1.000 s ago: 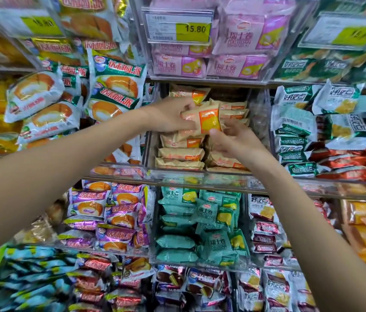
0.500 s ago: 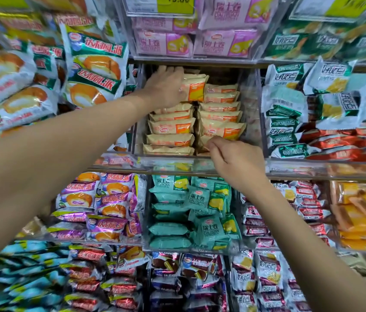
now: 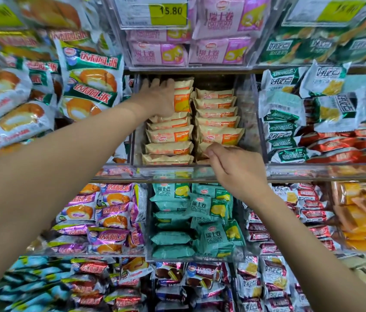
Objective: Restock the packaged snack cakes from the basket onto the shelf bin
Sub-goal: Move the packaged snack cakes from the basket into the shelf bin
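1. Head view: a clear shelf bin [image 3: 202, 171] sits in the middle of the shelving, and both hands reach into it.
2. The bin holds beige and orange snack cakes [image 3: 168, 136] in two stacks side by side.
3. In the left stack, five flat packs show below the left hand [image 3: 158, 97]. One more pack [image 3: 183, 95] stands upright at the back, just beside that hand.
4. The left hand lies flat over the upright pack with fingers stretched out, pressing rather than gripping.
5. In the right stack, five packs show above the right hand [image 3: 233, 167]; the ones beneath it are hidden.
6. The right hand has its fingers curled at the front of the right stack, fingertips on the lowest packs. Whether it pinches one I cannot tell.
7. Above the hands, a bin holds pink packs [image 3: 159, 52], four in view, behind a price tag [image 3: 154, 11] reading 15.80.
8. Below the right hand, another bin holds teal packs [image 3: 210, 207], too jumbled to count.
9. No basket is in view.
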